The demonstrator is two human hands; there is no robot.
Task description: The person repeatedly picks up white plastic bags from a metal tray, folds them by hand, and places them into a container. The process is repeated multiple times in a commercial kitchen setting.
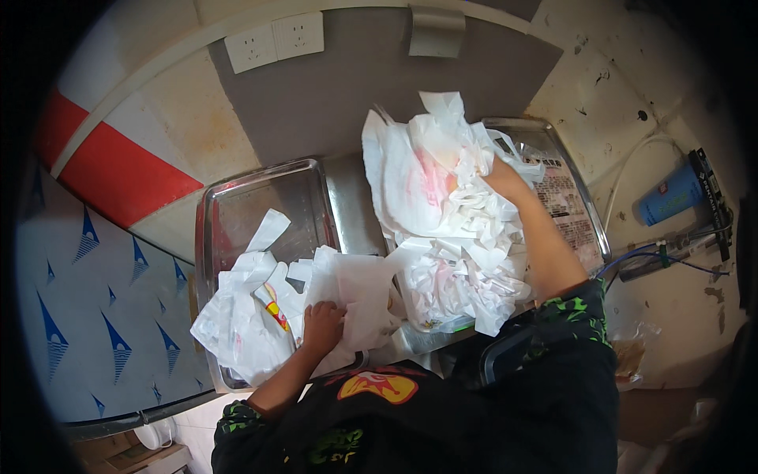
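My left hand [324, 324] has its fingers curled on a pale translucent plastic bag [361, 290] at the front right of the left metal tray [266, 195]. Beside it in that tray lie loose white bags [243, 320], one with red and yellow print. My right hand [503, 178] reaches into a tall bunch of white plastic bags [408, 172], some with pink print. The bunch gathers around this hand, and its fingers are hidden among the folds. Under the bunch, a heap of crumpled white bags [462, 290] fills a container whose rim barely shows.
A printed clear packet [556, 201] lies in a metal tray [595, 237] at the right. Beyond it are a blue filter cartridge [672, 192] and thin tubes [636, 255] by the wall. Wall sockets [275, 41] sit at the back. A blue-patterned panel [112, 308] borders the left.
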